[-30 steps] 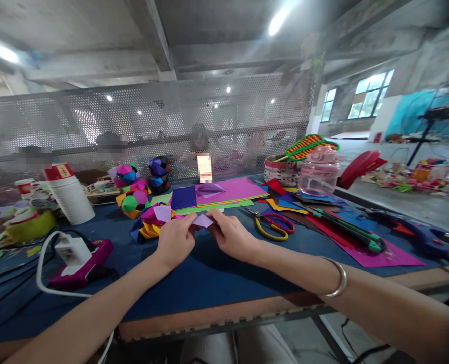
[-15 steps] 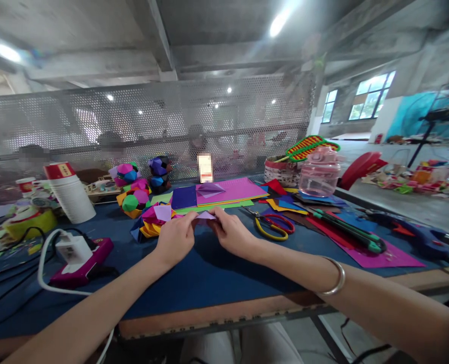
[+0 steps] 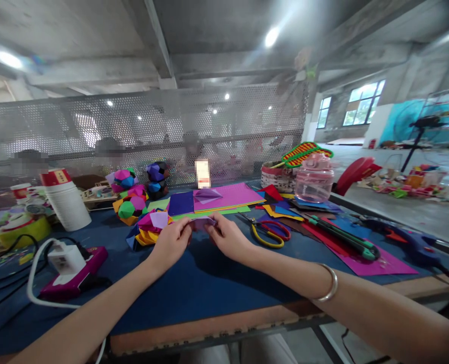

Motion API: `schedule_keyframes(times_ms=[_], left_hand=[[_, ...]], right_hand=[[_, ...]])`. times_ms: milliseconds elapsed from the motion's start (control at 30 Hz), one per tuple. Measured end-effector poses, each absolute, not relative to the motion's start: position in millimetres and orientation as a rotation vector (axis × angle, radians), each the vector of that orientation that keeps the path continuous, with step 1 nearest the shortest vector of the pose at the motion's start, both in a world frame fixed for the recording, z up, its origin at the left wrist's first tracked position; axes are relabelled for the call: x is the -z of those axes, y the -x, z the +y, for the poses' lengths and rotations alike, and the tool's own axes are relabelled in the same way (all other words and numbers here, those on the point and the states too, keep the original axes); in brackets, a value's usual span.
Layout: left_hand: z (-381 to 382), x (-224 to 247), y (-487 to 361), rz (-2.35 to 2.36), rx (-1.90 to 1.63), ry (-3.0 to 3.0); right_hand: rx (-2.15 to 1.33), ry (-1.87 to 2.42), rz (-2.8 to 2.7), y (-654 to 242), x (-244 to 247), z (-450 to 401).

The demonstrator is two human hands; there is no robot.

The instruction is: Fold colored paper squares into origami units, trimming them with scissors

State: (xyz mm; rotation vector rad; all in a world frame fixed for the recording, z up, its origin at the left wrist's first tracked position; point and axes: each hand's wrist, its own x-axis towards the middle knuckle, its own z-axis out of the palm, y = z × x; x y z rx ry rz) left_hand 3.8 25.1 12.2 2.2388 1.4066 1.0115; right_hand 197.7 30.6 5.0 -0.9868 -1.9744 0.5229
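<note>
A small piece of purple paper (image 3: 202,222) is stretched between both hands above the blue tabletop. My left hand (image 3: 173,241) pinches its left end, and my right hand (image 3: 227,236), on the arm with a silver bangle, grips the right end. Just left of my left hand sits a folded paper piece (image 3: 152,230) in magenta, yellow and lilac. Behind the hands, a folded purple shape (image 3: 208,195) lies on a stack of pink paper (image 3: 239,194). Yellow-and-red handled scissors (image 3: 269,235) lie right of my right hand.
Stacked paper cups (image 3: 67,202) and a magenta power strip (image 3: 75,273) with cables stand at the left. Paper balls (image 3: 131,207) sit behind. To the right are a pink bottle (image 3: 314,182), a green cutter (image 3: 345,240), coloured sheets and a blue glue gun (image 3: 409,240).
The purple paper has turned from a pointed peak to a flatter, curved band between the fingers. The view has shifted slightly, so the table things appear a little lower and further left.
</note>
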Motion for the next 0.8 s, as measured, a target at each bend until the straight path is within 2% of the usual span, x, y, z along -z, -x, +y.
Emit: schedule_keyframes(times_ms=[267, 500, 800], left_hand=[[33, -8, -3, 1.298, -1.002, -2.069], [27, -10, -9, 1.168, -0.842, -1.968], [16, -8, -17, 1.295, -0.901, -2.059]], right_hand=[[-0.59, 0.996, -1.952, -196, -6, 32], [-0.622, 0.851, -2.072, -196, -7, 21], [-0.492, 0.855, -2.16, -199, -9, 27]])
